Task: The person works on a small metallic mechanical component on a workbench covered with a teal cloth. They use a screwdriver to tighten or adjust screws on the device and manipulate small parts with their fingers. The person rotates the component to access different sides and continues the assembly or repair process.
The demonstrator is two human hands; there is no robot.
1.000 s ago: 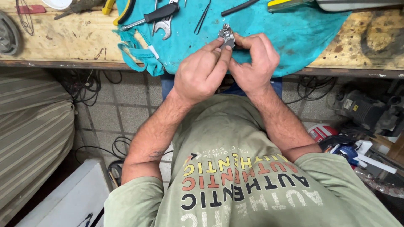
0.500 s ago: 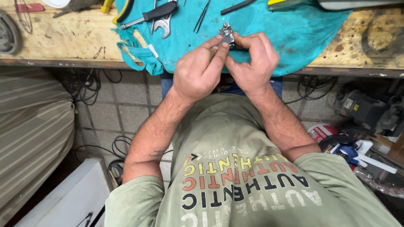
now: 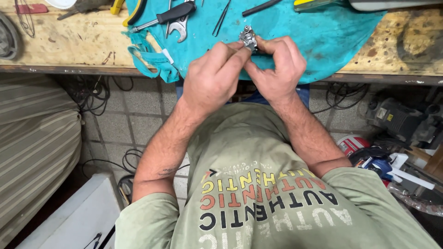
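In the head view, a small metal part (image 3: 248,38) sits at the upper middle of the frame, pinched between both hands over a teal cloth (image 3: 323,37) spread on the wooden tabletop (image 3: 60,46). The left hand (image 3: 213,78) closes its fingertips on the part's left side; the right hand (image 3: 277,69) grips it from the right. A spanner (image 3: 177,26) and a black-handled tool (image 3: 166,16) lie on the cloth at upper left.
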